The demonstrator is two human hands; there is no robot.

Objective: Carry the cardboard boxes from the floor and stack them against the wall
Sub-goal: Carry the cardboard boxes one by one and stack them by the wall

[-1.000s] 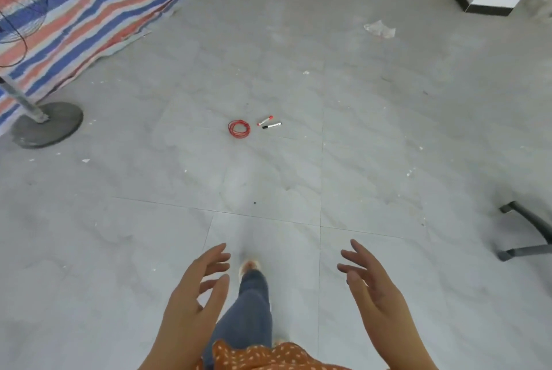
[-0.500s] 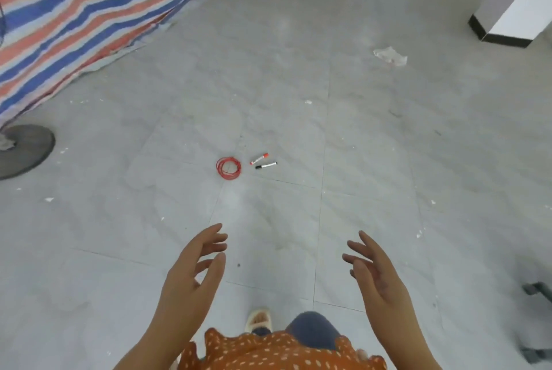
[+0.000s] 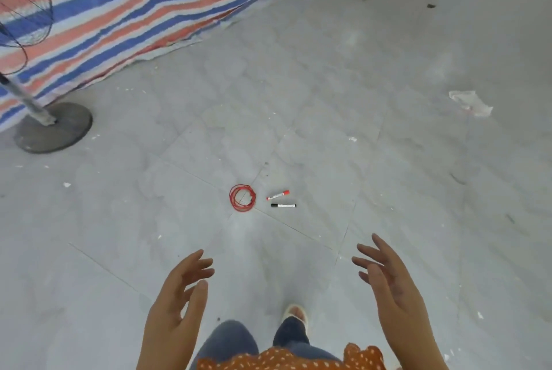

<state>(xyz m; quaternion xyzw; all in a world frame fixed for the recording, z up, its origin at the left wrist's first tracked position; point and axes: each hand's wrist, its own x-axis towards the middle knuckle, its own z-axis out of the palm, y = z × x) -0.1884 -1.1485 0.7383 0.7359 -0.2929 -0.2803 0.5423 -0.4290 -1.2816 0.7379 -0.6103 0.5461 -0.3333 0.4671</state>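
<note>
Two empty hands, left hand (image 3: 176, 307) and right hand (image 3: 394, 295); two markers (image 3: 282, 200); one red coil (image 3: 242, 197).

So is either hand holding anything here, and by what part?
Nothing is held: the left hand and right hand are both open and empty above the floor.

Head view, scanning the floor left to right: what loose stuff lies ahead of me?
Fan base → red wire coil → red-capped marker and black-capped marker, roughly level with each other → crumpled white paper. Both hands are empty; no cardboard box clearly shows.
</note>
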